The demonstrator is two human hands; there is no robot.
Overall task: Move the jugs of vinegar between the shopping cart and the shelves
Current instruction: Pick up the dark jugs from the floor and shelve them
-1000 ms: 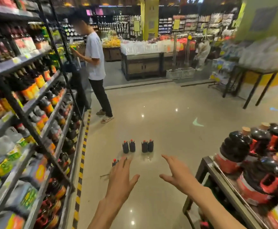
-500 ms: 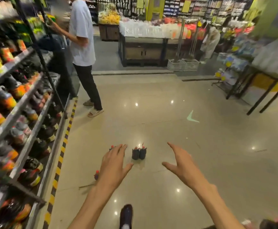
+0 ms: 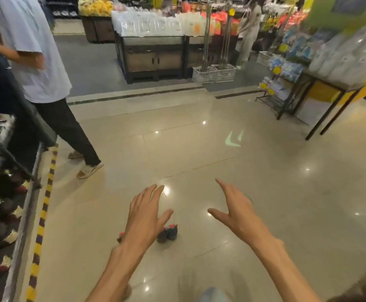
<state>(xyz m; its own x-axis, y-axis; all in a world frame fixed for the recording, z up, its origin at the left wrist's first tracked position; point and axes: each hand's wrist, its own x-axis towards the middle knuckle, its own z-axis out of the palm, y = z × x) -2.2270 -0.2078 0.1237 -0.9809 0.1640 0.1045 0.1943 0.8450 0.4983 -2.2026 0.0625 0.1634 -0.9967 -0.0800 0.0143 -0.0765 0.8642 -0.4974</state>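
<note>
Two dark vinegar jugs with red caps stand on the shiny floor, just below my left hand. Another red cap peeks out left of that wrist. My left hand hovers over them with fingers spread and holds nothing. My right hand is out to the right, fingers straight and empty, apart from the jugs. The shelves with dark bottles run along the left edge. The shopping cart is out of view.
A person in a white shirt and sandals stands by the shelves at upper left. A yellow-black stripe marks the floor by the shelf base. Display tables and a black-legged stand lie beyond the tiled floor.
The view has swung forward and down; the cart with jugs on the right left the view. The floor jugs now lie under my left hand. Both hands stay empty.
</note>
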